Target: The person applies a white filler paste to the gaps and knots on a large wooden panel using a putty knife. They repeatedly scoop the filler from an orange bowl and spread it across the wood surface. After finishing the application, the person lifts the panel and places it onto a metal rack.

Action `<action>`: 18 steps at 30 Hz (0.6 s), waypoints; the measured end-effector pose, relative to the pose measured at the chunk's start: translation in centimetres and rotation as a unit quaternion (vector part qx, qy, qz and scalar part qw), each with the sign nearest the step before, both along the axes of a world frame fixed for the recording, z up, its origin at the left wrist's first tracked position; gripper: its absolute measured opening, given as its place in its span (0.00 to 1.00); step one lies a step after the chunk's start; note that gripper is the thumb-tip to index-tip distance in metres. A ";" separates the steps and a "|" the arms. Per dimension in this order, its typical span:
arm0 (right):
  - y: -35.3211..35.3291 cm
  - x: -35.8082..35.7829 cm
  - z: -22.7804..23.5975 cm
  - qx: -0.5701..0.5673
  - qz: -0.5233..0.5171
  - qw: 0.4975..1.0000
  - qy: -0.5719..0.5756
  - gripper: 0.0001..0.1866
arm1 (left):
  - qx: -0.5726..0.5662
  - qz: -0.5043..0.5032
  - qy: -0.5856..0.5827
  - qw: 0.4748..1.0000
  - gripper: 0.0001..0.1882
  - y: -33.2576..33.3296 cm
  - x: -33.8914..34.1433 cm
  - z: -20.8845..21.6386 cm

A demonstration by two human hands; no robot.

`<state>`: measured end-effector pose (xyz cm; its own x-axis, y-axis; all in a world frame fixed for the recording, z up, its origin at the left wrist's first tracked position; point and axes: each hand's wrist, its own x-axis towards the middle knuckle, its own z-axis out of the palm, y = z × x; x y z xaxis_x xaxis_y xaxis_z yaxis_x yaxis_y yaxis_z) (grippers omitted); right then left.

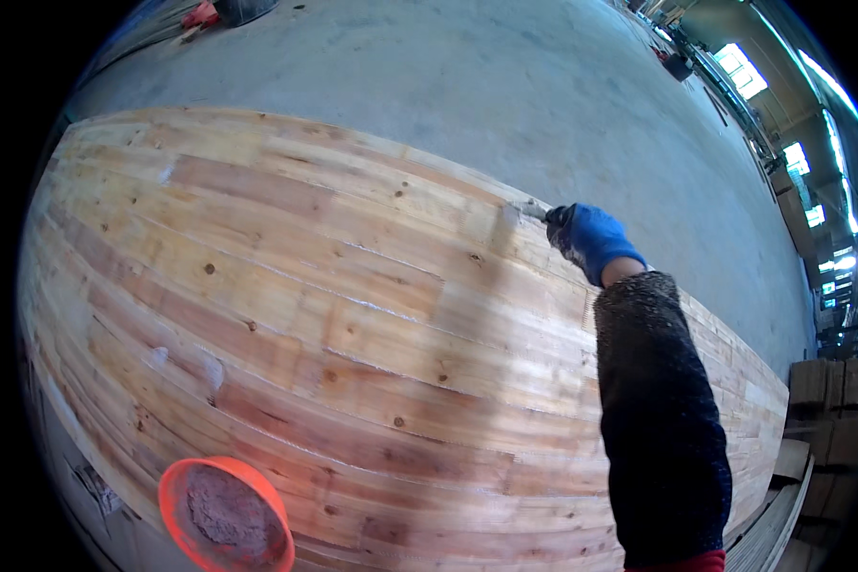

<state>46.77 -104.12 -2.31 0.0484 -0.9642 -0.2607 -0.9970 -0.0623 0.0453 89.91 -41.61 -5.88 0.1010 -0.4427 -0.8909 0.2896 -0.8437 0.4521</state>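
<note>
My right hand (596, 240), in a blue glove with a dark sleeve behind it, is closed around the dark handle of a putty knife (530, 210). The knife's pale, smeared blade lies at the far edge of a large panel of joined wooden strips (381, 257). Pale filler lines run along several seams, and small dark knots dot the wood. At the lower left, an orange bowl (170, 500) contains a greyish-pink paste (227, 510); whether it rests on the panel or is held up cannot be told. My left hand is out of view.
Beyond the panel stretches a grey concrete floor (429, 81). A dark bucket (243, 10) stands at the far left beside something red. Stacked timber (834, 381) sits at the right, with long boards (782, 524) near the panel's right end. Bright windows (740, 71) line the far right.
</note>
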 end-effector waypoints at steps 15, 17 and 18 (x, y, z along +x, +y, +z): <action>34.0 -10.1 6.6 0.065 -0.259 0.861 -0.432 0.25 | -0.112 0.099 0.029 0.988 0.08 -1.1 -1.5 2.9; 40.2 -11.4 6.7 0.055 -0.299 0.865 -0.399 0.27 | -0.118 0.099 0.018 0.988 0.10 0.1 -1.5 4.0; 42.8 -10.8 7.4 0.066 -0.336 0.829 -0.442 0.28 | -0.128 0.117 0.015 0.985 0.12 0.7 -2.0 4.7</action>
